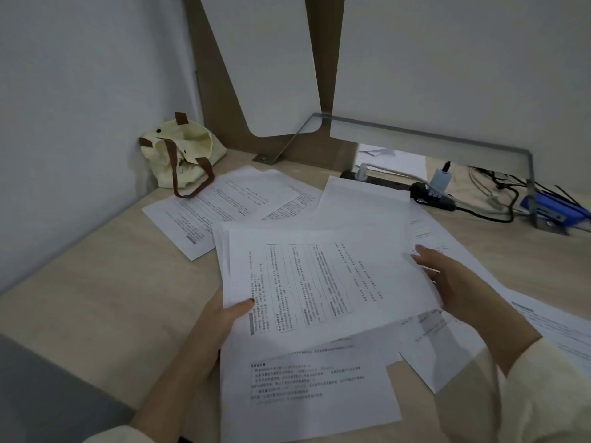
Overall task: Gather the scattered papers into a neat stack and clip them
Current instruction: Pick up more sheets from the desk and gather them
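Note:
I hold a small bundle of printed sheets (323,279) above the desk. My left hand (220,321) grips its lower left edge, thumb on top. My right hand (447,279) holds its right edge. More white papers lie scattered beneath and around: one sheet (307,394) near the front edge, two overlapping sheets (224,203) at the back left, a blank sheet (364,203) behind the bundle, and others (550,318) at the right. No clip is in view.
The wooden desk (105,302) meets a wall at the left. A cream tote bag (179,155) with brown straps sits in the back left corner. A black power strip (399,187) with plugs, tangled cables and a blue device (553,207) lie at the back right.

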Available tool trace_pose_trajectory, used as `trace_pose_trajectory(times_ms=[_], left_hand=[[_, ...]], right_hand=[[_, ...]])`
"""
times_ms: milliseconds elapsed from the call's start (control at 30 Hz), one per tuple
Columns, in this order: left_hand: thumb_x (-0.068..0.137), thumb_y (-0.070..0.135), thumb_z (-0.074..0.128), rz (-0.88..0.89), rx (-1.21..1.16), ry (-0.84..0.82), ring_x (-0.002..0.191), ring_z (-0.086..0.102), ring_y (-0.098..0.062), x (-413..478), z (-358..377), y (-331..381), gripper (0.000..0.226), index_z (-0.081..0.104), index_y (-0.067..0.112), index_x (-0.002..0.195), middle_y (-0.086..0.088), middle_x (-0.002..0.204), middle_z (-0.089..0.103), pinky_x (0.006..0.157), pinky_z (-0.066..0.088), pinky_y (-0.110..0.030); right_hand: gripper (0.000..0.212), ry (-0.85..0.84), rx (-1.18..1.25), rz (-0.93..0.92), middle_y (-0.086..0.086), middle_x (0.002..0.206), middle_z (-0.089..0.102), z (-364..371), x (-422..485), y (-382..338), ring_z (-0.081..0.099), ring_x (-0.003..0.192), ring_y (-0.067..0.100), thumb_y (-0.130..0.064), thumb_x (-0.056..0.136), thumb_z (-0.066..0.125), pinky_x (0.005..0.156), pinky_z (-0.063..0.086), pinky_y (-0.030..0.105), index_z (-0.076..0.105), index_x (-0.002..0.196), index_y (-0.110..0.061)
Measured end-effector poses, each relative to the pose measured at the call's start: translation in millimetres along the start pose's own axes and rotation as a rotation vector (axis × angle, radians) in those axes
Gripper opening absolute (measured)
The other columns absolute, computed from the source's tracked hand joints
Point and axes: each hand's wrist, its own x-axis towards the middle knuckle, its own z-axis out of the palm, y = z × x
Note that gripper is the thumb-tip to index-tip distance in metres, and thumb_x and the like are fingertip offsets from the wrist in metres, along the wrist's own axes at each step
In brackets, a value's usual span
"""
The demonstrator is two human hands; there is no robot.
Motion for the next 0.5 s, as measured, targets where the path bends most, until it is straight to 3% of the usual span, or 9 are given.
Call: trace_pose_trajectory(times_ms=[133, 267, 367, 433, 500], left_hand=[[0.092, 0.017, 0.053, -0.011, -0.044, 0.034, 0.096, 0.067, -0.020, 0.6, -0.7, -0.6, 0.030, 0.059, 0.015, 0.122, -0.003, 0.109, 0.070, 0.078, 0.052, -0.032], [0.097, 0.025, 0.043, -0.016, -0.110, 0.047, 0.103, 0.065, -0.022, 0.0, -1.5, -1.7, 0.031, 0.059, 0.013, 0.120, -0.006, 0.115, 0.068, 0.087, 0.050, -0.037], [0.098, 0.026, 0.040, -0.028, -0.135, 0.088, 0.110, 0.060, -0.029, 1.6, -2.7, -3.0, 0.036, 0.055, 0.010, 0.127, -0.011, 0.120, 0.065, 0.102, 0.043, -0.047], [0.098, 0.028, 0.039, -0.045, -0.155, 0.128, 0.110, 0.059, -0.030, 3.2, -0.9, -3.0, 0.038, 0.054, 0.010, 0.128, -0.011, 0.120, 0.064, 0.103, 0.042, -0.048], [0.098, 0.029, 0.038, -0.057, -0.181, 0.170, 0.111, 0.059, -0.030, 3.7, 2.5, -3.1, 0.038, 0.052, 0.011, 0.130, -0.011, 0.122, 0.063, 0.101, 0.043, -0.046]], right_hand=[[0.016, -0.025, -0.283, 0.056, 0.003, 0.087, 0.069, 3.6, 1.8, 0.9, 0.063, 0.086, 0.023, -0.014, 0.086, 0.061, 0.080, 0.050, 0.034, 0.062, 0.102, -0.011], [0.024, 0.169, -0.172, -0.059, 0.002, 0.090, 0.057, 8.4, 1.4, 6.3, 0.056, 0.082, 0.020, -0.006, 0.090, 0.054, 0.088, 0.046, 0.038, 0.052, 0.114, -0.010], [0.018, 0.252, -0.082, -0.088, 0.008, 0.082, 0.053, 5.2, -4.3, 16.2, 0.052, 0.073, 0.020, -0.002, 0.091, 0.049, 0.075, 0.045, 0.038, 0.051, 0.108, 0.004], [0.007, 0.177, -0.071, -0.070, 0.013, 0.089, 0.058, 8.6, -13.5, 27.1, 0.056, 0.073, 0.022, -0.001, 0.090, 0.049, 0.065, 0.047, 0.031, 0.055, 0.091, -0.001], [0.010, 0.052, -0.080, -0.022, 0.013, 0.089, 0.067, 18.3, -24.5, 39.4, 0.064, 0.073, 0.024, -0.001, 0.090, 0.050, 0.057, 0.054, 0.029, 0.059, 0.085, -0.005]])
